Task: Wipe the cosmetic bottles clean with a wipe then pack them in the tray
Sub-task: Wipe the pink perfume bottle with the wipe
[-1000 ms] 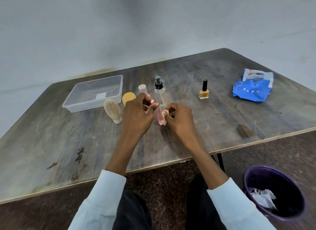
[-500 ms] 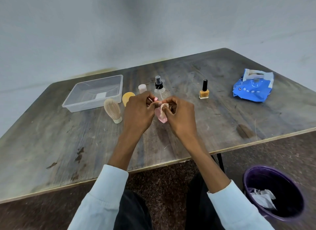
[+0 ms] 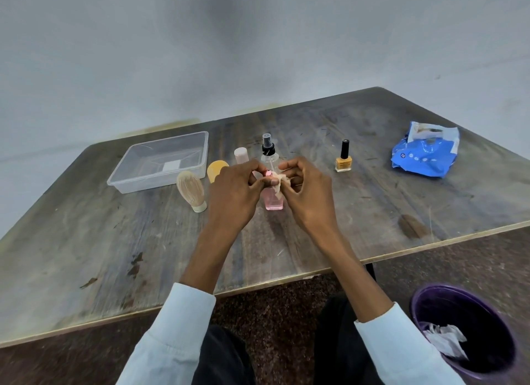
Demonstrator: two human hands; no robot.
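- Worn grey wood makes up the table (image 3: 372, 212) in front of you, set against a plain pale wall, with the clear tray (image 3: 130, 175) standing empty at the far left.
- Your left hand (image 3: 233, 195) pinches the top of the pink bottle (image 3: 274, 201), which sits between your hands just above the table; I cannot tell whether its base touches the wood.
- Your right hand (image 3: 308, 195) grips a small crumpled wipe (image 3: 279, 185) and presses it against the bottle's upper side.
- To wipe well, hold the cap firmly and turn the bottle a little at a time, so the wipe covers each face in turn.
- Work from the neck down to the base, and fold the wipe to a fresh patch if it looks soiled.
- Mind the spray bottle (image 3: 269, 154) standing just behind your fingers; a wide stroke could tip it.
- The yellow nail polish (image 3: 343, 159), the pale capped bottle (image 3: 241, 155) and the spray bottle are not yet packed, so most of the job seems to remain.
- Fresh wipes are likely in the blue pack (image 3: 426, 152) at the right.
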